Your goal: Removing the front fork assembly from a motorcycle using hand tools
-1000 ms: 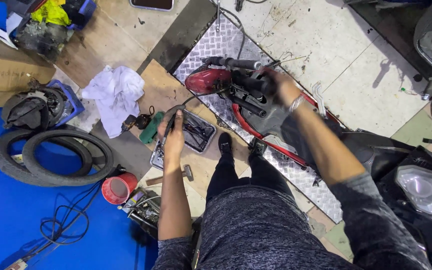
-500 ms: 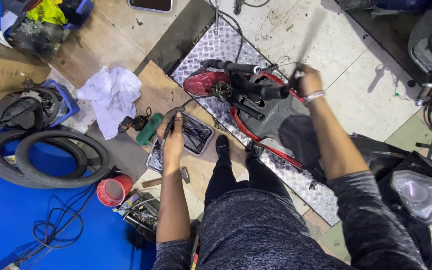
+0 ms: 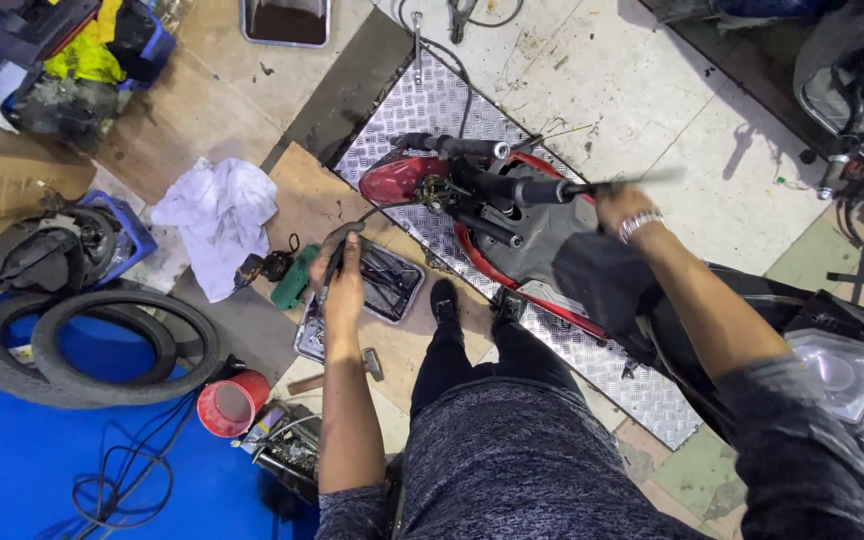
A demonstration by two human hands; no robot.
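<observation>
Red bucket (image 3: 231, 405): on floor, beside tyres (image 3: 92, 345); contents unclear. Left hand (image 3: 343, 290): curled shut on a thin dark tool (image 3: 333, 262), over metal tray (image 3: 389, 285) of dark tools. Red motorcycle front (image 3: 492, 215) (black handlebars, stripped) lies on chequered plate (image 3: 432, 105). Right hand (image 3: 620, 207): closed around a blurred thin rod (image 3: 632, 181), just beside handlebar grip. White rag (image 3: 217, 220) left of tray.

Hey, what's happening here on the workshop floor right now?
A person stands over a partly stripped red motorbike front lying on a metal tread plate. Their left hand reaches into a metal tool tray on the floor. Their right hand holds a long thin tool beside the black fork tubes. Tyres, a white rag and a red cup lie nearby.
</observation>
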